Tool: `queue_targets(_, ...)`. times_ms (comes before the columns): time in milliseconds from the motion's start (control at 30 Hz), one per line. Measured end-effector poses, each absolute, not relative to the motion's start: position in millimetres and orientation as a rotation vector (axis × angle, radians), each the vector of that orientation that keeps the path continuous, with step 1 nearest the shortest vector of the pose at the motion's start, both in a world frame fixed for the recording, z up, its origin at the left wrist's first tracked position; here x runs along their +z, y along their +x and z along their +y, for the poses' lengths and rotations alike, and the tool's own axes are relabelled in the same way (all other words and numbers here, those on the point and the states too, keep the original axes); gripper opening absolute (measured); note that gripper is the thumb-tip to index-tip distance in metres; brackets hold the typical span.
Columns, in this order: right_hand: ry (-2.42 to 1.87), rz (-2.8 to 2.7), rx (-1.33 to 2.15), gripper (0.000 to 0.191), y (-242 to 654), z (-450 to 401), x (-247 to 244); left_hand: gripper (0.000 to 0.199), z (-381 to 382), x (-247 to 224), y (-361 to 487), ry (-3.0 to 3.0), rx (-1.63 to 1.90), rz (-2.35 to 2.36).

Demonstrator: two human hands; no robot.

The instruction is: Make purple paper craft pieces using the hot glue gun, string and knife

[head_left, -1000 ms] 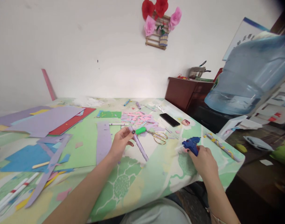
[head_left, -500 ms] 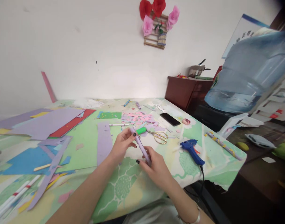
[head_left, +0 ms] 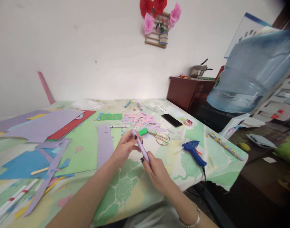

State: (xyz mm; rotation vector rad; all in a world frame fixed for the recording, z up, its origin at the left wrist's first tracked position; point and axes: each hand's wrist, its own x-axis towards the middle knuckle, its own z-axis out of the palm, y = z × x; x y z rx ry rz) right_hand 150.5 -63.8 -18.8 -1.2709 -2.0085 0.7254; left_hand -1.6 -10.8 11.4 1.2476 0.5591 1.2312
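A slim lavender stick point(head_left: 141, 147), seemingly wrapped in foam or paper, is held at a slant above the table's front part. Its upper end is pinched by my left hand point(head_left: 125, 146), thumb on top. Around the lower end, the fingers of my right hand point(head_left: 156, 169) are closed. Just beyond the stick lie a green-handled tool point(head_left: 143, 131) and gold-handled scissors point(head_left: 162, 138). A lavender strip point(head_left: 104, 144) rests on a light green sheet point(head_left: 84, 154) left of my hands.
To the right are a blue glue gun point(head_left: 194, 153) with its cord hanging off the edge, a phone point(head_left: 171, 120) and a decorated lavender stick point(head_left: 225, 146). Pink scraps point(head_left: 137, 119) lie behind my hands. Coloured sheets point(head_left: 47, 123) and a blue piece point(head_left: 23, 164) cover the left side.
My right thumb and fingers have closed more tightly around the stick's lower end. My left hand keeps its pinch. The whole view has shifted slightly.
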Motion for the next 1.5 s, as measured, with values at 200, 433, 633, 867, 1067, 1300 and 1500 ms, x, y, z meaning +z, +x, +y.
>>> queue_targets(200,-1.245,-2.005,0.739,0.014,151,-62,-23,0.012,-10,9,-2,1.234,1.217,0.529)
queue_targets(433,-1.297,-1.982,0.718,0.012,151,-61,-23,0.020,-8,7,-2,1.261,1.179,0.579)
queue_targets(633,-1.289,-1.989,0.712,0.011,151,-61,-25,0.018,-8,6,-1,1.208,1.120,0.499)
queue_targets(867,-1.278,-1.982,0.705,0.011,151,-62,-25,0.015,-10,8,-3,1.186,1.127,0.449)
queue_targets(1067,-1.232,-1.920,0.655,0.008,152,-63,-25,0.012,-8,8,-3,1.210,1.165,0.468)
queue_targets(1300,-0.966,-1.707,0.623,0.036,154,-66,-31,0.014,-9,7,-1,1.204,1.118,0.501)
queue_targets(1500,-0.916,-1.739,0.632,0.042,155,-68,-30,0.015,-11,9,-1,1.201,1.098,0.504)
